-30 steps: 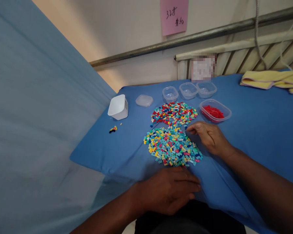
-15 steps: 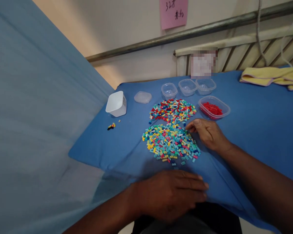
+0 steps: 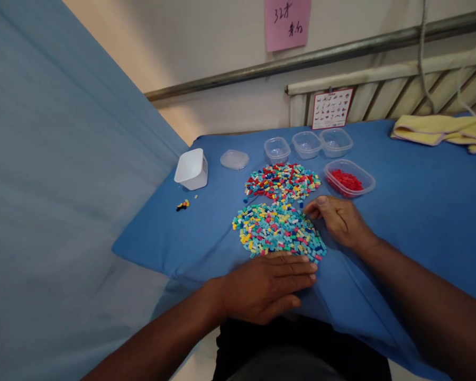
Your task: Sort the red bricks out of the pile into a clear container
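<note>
Two heaps of small coloured beads lie on the blue cloth: a near heap (image 3: 277, 230) with mostly teal and yellow pieces, and a far heap (image 3: 282, 181) with more red in it. My left hand (image 3: 267, 286) lies flat, fingers stretched out, its fingertips against the near heap's front edge. My right hand (image 3: 339, 219) rests at the near heap's right edge, fingers curled with the fingertips pinched together at the beads. What they pinch is too small to see. A clear tub (image 3: 365, 177) with red beads stands just beyond my right hand.
Three small clear tubs (image 3: 307, 145) stand in a row behind the far heap, with a round lid (image 3: 234, 159) and a white tub (image 3: 192, 169) to their left. A few stray beads (image 3: 183, 204) lie at left. A yellow towel (image 3: 440, 130) lies back right. A blue curtain fills the left side.
My left hand has slid forward from the cloth's front edge up to the near heap, pushing its front edge in. My right hand has stayed at the heap's right edge.
</note>
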Demonstrator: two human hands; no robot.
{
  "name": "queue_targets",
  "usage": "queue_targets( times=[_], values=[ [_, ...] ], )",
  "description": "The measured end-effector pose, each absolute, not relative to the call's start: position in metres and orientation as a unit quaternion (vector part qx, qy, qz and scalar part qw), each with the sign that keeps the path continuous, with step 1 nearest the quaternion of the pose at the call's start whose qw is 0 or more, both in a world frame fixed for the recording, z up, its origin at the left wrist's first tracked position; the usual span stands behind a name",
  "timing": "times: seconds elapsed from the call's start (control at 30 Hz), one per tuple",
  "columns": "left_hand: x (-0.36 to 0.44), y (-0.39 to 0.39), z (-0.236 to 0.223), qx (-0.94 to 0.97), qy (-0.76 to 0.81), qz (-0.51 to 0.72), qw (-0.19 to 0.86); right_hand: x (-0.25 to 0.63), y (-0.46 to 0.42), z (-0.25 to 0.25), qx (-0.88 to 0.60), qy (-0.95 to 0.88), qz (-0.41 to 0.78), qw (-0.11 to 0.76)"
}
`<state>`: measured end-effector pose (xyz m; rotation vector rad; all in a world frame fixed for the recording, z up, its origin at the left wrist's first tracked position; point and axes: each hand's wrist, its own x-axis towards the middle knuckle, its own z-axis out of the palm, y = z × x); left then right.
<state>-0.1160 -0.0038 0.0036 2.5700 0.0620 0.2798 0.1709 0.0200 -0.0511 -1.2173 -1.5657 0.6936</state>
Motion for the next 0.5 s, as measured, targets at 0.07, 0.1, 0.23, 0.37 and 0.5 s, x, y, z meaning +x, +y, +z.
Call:
queue_targets(
  times=[0.07,0.1,0.23,0.37,0.5],
  values=[
    [-0.114,-0.012,0.003,0.956,0.011,0.106,0.273,0.171,0.02,-0.052,-0.507,-0.645,0.287,0.494],
    [-0.113,-0.017,0.002,0.956,0.003,0.1,0.275,0.171,0.02,-0.053,-0.508,-0.644,0.289,0.493],
    [-0.107,-0.025,-0.004,0.957,-0.018,0.07,0.28,0.172,0.021,-0.053,-0.505,-0.643,0.294,0.496],
    [-0.11,-0.012,-0.008,0.952,0.009,0.096,0.29,0.173,0.02,-0.052,-0.504,-0.644,0.296,0.494],
    [-0.109,-0.012,-0.004,0.959,0.004,0.091,0.269,0.173,0.02,-0.052,-0.502,-0.645,0.297,0.493]
  ],
)
